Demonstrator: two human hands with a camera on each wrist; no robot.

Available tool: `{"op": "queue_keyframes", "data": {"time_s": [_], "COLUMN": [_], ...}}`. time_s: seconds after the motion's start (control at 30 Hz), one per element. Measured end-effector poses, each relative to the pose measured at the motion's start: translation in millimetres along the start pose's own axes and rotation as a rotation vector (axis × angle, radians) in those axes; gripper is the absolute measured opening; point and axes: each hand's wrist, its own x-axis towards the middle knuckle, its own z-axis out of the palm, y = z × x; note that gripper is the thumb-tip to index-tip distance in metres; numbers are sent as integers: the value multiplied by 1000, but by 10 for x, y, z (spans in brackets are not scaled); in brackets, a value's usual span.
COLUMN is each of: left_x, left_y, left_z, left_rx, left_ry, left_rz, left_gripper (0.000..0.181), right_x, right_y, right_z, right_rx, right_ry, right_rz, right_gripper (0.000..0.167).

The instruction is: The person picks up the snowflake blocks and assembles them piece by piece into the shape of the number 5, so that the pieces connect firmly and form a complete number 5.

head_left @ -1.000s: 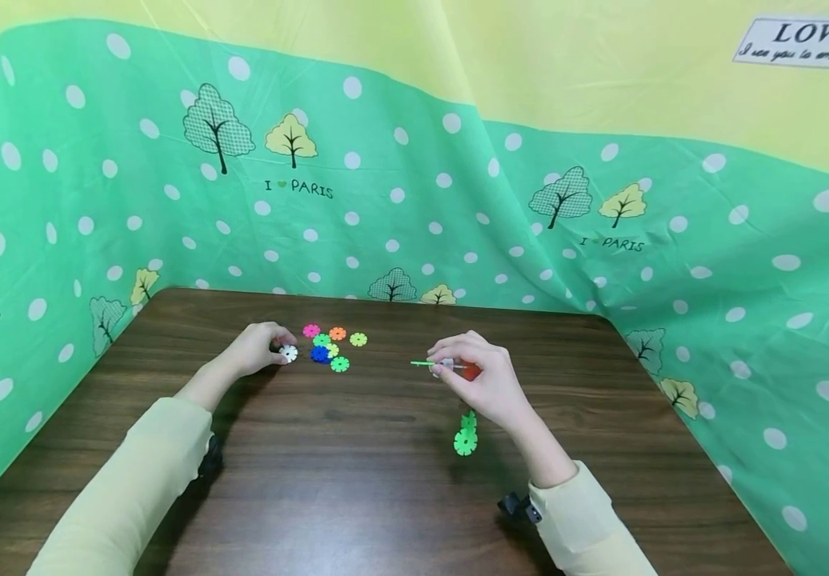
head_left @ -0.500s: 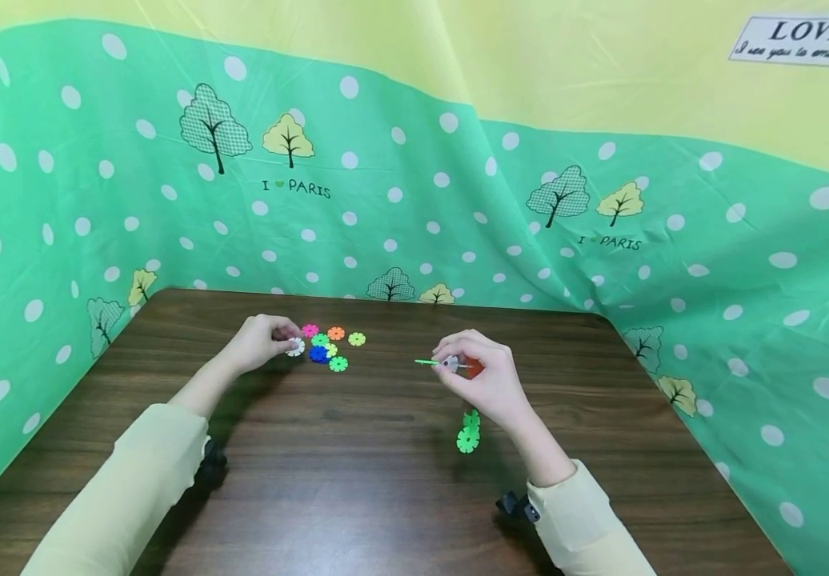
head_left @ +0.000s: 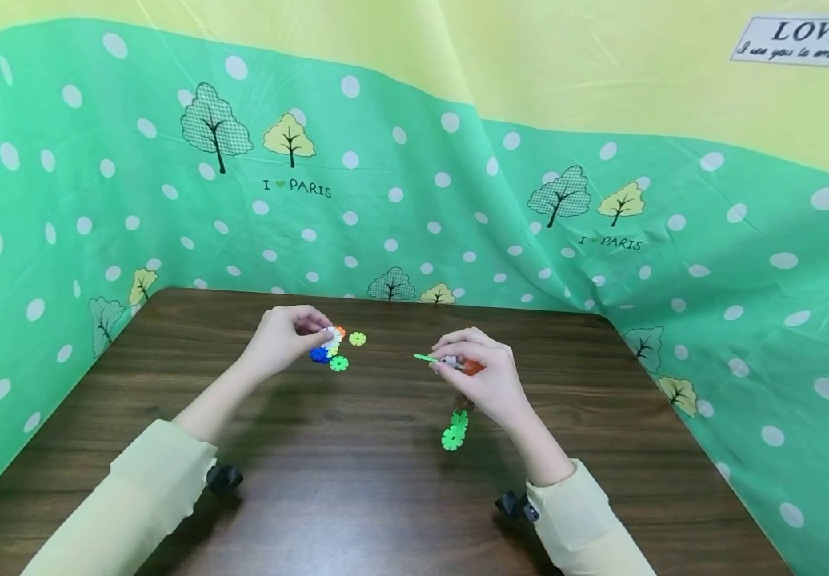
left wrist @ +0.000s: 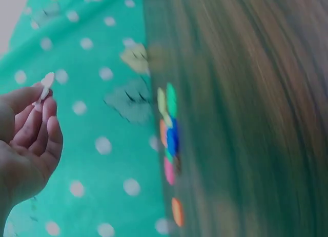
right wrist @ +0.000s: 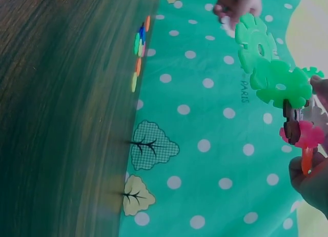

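Reading from the cloth [head_left: 386, 228]: LOVE on one label [head_left: 803, 42], PARIS twice in full. I have the white disc [head_left: 331, 339] pinched between left-hand [head_left: 283, 340] thumb and fingers, raised off the table [head_left: 357, 480]. The right hand [head_left: 485, 374] grips a linked cluster [right wrist: 283, 88], two green discs [head_left: 452, 438] jutting out. Loose discs [left wrist: 173, 138] counted: two orange, two green, two yellow, one blue, one pink.

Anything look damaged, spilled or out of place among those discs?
Nothing clearly stands out. Loose notched discs lie clustered on the table, with an orange disc slightly apart. The left hand pinches a white disc; the right hand holds linked discs. No break shows, though small cracks could be hidden.
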Motion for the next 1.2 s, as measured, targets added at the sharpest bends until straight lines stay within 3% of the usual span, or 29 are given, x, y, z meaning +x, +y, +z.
{"op": "queue_keyframes", "data": {"time_s": [0.1, 0.2, 0.4, 0.57, 0.83, 1.2], "left_x": [-61, -127, -259, -320, -354, -375], "left_y": [198, 364, 631, 805, 890, 902], "left_z": [35, 72, 177, 274, 413, 505], "left_rx": [-29, -115, -342, -452, -508, -524], "left_ry": [38, 56, 39, 40, 53, 31], "left_rz": [-7, -23, -41, -35, 48, 46], "left_gripper": [13, 12, 15, 16, 19, 16], "right_x": [41, 60, 1, -31, -22, -25], "right_y": [-130, -172, 26, 135, 120, 108], "right_z": [-12, -8, 46, 74, 85, 113], "right_rx": [4, 6, 6, 3, -32, -43], "right_ry": [3, 10, 32, 38, 39, 18], "right_rz": [-7, -24, -74, -124, -239, -248], "right_gripper": [14, 15, 16, 17, 19, 19]}}
